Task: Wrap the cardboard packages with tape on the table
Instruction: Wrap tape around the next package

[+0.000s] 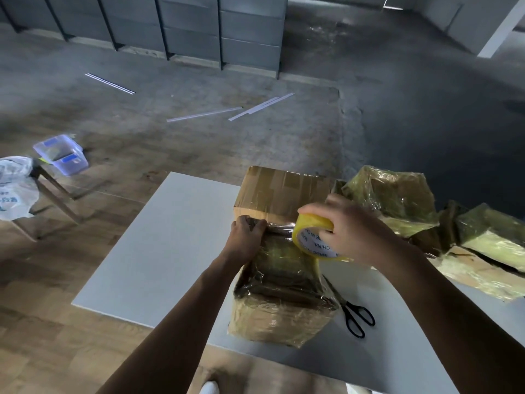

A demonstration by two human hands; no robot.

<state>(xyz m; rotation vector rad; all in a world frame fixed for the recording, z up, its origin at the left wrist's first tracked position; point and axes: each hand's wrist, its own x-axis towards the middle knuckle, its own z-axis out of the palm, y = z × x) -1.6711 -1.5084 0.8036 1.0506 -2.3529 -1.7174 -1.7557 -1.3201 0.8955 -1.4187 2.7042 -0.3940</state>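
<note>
A cardboard package (279, 297) covered in glossy clear tape stands on the white table (159, 245), near its front edge. My left hand (247, 236) grips the package's far top edge with curled fingers. My right hand (345, 226) holds a yellowish tape roll (312, 237) above the package's right side, and a strip of tape runs from the roll to the edge under my left hand. A second taped cardboard box (284, 191) stands just behind the package.
Black scissors (353, 311) lie on the table right of the package. Several tape-wrapped packages (397, 197) are piled at the right. On the floor to the left stand a clear plastic bin (61, 155) and a stool with a white bag (15, 186).
</note>
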